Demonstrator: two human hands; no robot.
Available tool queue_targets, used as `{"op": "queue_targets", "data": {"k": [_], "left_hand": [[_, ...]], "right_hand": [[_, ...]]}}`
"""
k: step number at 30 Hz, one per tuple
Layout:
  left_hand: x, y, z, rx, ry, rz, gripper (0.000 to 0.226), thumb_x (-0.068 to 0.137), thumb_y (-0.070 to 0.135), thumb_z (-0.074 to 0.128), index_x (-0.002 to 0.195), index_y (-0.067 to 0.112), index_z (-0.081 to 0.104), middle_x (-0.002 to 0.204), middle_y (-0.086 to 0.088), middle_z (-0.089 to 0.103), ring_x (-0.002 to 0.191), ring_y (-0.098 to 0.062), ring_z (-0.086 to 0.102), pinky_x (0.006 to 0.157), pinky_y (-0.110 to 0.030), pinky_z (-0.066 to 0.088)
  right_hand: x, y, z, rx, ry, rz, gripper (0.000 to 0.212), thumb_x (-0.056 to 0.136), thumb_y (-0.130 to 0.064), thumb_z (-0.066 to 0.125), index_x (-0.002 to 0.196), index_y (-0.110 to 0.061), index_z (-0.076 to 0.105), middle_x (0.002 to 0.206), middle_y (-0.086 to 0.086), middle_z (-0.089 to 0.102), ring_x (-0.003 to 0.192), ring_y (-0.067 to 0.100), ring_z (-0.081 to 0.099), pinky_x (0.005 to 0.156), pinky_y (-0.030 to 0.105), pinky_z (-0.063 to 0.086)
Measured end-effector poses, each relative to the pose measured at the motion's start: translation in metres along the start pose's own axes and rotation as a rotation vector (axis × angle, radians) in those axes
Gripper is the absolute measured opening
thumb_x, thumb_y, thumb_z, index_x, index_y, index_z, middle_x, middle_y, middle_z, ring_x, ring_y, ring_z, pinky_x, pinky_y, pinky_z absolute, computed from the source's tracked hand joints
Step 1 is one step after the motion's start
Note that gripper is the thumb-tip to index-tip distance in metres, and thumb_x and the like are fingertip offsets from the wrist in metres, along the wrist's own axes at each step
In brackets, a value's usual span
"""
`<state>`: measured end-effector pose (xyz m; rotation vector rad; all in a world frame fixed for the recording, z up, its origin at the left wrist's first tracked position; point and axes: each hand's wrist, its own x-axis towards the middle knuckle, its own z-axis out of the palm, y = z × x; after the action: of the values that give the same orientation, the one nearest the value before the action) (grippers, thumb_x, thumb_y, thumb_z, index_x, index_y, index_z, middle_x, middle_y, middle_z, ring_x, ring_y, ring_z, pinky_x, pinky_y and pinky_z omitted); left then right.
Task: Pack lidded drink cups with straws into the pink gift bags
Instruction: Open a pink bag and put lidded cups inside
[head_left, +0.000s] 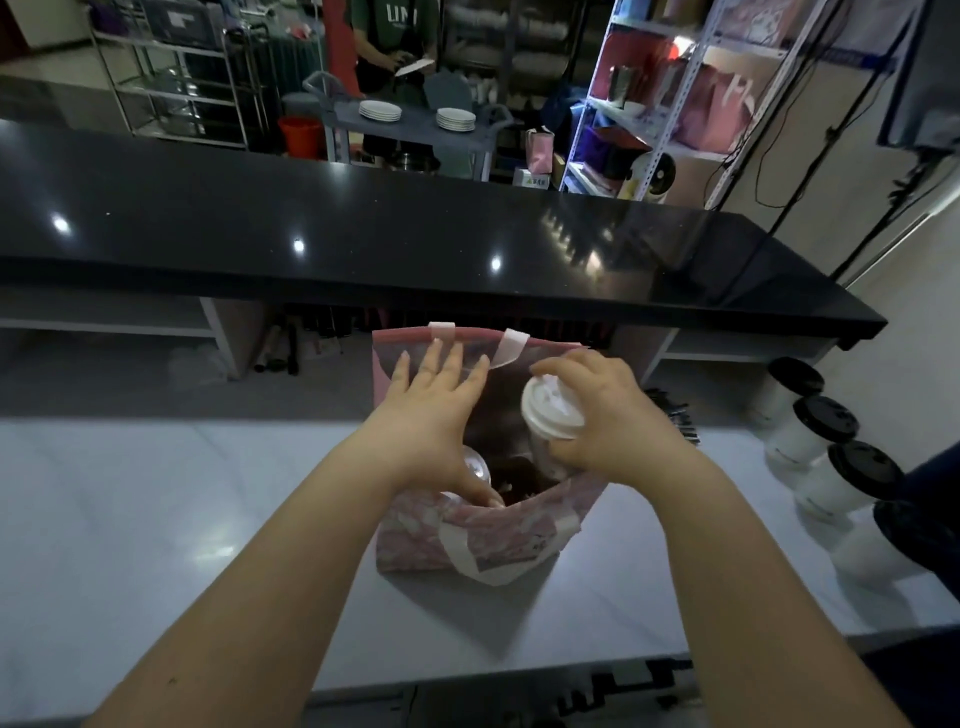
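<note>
White-lidded cup (553, 410) halfway into the open pink bag (415, 525).

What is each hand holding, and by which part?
The right hand grips the white-lidded drink cup just below its lid; the left hand, open, spreads the pink gift bag.

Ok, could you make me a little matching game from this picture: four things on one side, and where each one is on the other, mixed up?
Things:
1. white-lidded cup
2. black-lidded cups
3. white plates
4. left hand

Places:
A. on the grey cart beyond the black counter
B. spread open over the mouth of the pink bag
C. gripped by the right hand above the pink bag
D. grouped at the right end of the white table

Pairs: 1-C, 2-D, 3-A, 4-B.
</note>
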<state>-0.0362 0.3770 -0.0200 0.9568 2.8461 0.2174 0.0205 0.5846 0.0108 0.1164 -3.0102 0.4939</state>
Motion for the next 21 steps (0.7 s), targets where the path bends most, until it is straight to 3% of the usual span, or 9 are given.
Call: {"op": "queue_targets", "data": {"k": [5,11,16,21], "left_hand": [[-0.007,0.005,0.004,0.078,-0.016,-0.007,0.147,0.053,0.083,0.068,0.151,0.021,-0.023,0.159,-0.01,-0.028,0.141,-0.028,-0.034,0.117,-0.054,-0.015],[-0.009,0.003,0.012,0.122,-0.011,-0.038,0.146,0.054,0.082,0.069,0.151,0.024,-0.022,0.161,-0.01,-0.019,0.146,-0.031,-0.023,0.107,-0.049,-0.022],[-0.011,0.003,0.017,0.093,0.04,-0.052,0.142,0.053,0.085,0.066,0.151,0.028,-0.021,0.162,-0.011,-0.014,0.147,-0.034,-0.018,0.109,-0.051,-0.021],[-0.017,0.006,0.018,0.088,0.104,-0.047,0.139,0.053,0.085,0.064,0.151,0.03,-0.018,0.161,-0.012,-0.02,0.145,-0.033,-0.027,0.114,-0.057,-0.017]], "right_hand": [[0.009,0.015,0.002,-0.343,-0.065,0.039,0.085,0.067,-0.028,0.08,0.138,-0.037,0.035,0.132,-0.003,0.039,0.118,0.023,0.037,0.089,0.036,0.039],[0.031,0.001,0.038,-0.452,-0.255,-0.005,0.077,0.072,-0.028,0.078,0.136,-0.027,0.035,0.125,0.006,0.043,0.116,0.03,0.043,0.091,0.046,0.048],[0.034,0.003,0.056,-0.369,-0.297,0.018,0.077,0.076,-0.029,0.077,0.138,-0.023,0.032,0.134,0.012,0.039,0.12,0.035,0.041,0.09,0.044,0.045],[0.029,0.007,0.076,-0.268,-0.448,0.11,0.099,0.073,-0.032,0.078,0.149,-0.025,0.015,0.15,0.011,0.018,0.135,0.04,0.026,0.105,0.048,0.036]]}}
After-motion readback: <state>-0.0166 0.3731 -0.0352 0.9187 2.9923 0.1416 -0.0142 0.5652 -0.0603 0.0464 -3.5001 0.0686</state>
